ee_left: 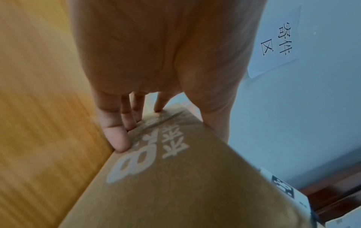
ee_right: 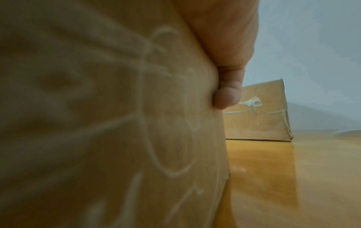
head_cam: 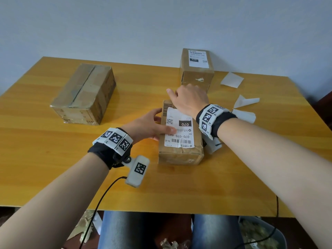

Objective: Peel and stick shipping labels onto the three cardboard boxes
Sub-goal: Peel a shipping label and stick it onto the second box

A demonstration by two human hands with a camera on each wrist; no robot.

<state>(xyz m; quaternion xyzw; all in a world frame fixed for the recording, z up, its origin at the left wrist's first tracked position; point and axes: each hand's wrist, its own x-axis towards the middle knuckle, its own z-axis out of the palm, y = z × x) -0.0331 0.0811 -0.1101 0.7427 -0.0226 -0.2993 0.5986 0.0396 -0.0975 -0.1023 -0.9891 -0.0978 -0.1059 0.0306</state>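
The middle box (head_cam: pixel 180 141) lies in front of me with a white shipping label (head_cam: pixel 179 131) stuck on its top. My left hand (head_cam: pixel 152 126) holds its left side: the fingers (ee_left: pixel 125 135) lie against the printed side and the thumb rests on the label. My right hand (head_cam: pixel 186 101) grips the box's far end, one fingertip (ee_right: pixel 228 95) pressed on its right side. A small box (head_cam: pixel 197 76) at the back right carries a label (head_cam: pixel 198 58). The large box (head_cam: pixel 84 94) at the left shows no label on top.
Three pieces of peeled white backing paper (head_cam: pixel 231 79) (head_cam: pixel 246 101) (head_cam: pixel 244 115) lie on the wooden table (head_cam: pixel 45 159) to the right. A paper sign (ee_left: pixel 277 41) hangs on the wall. A bin with scraps (head_cam: pixel 260 234) stands under the table's near right edge.
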